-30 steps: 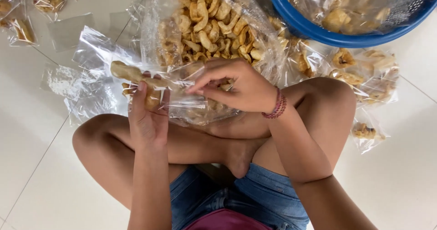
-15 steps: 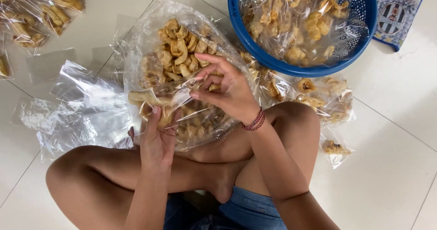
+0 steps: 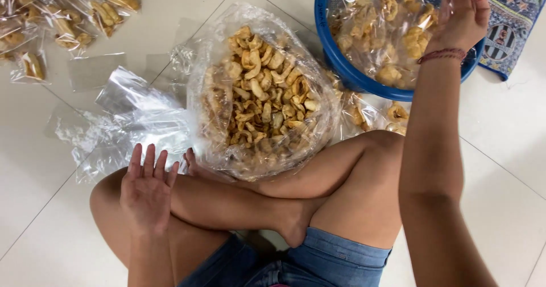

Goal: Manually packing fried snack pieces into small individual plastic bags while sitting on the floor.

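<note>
Your right hand (image 3: 462, 15), grip loosely spread and empty, hovers over the blue basket (image 3: 341, 65) upper right, while your left hand (image 3: 145, 187) waits open above your knee, beside the big bag of snacks (image 3: 261, 91).

Single head-worn view, looking steeply down from above the seated person onto crossed legs (image 3: 244, 202) and the tiled floor (image 3: 506, 167) in front. Close range: the lap fills the bottom edge, arms enter from below. Forward is up in frame, where the blue basket (image 3: 341, 65) is cut off by the top edge. No second view, so nothing overlaps.
</note>
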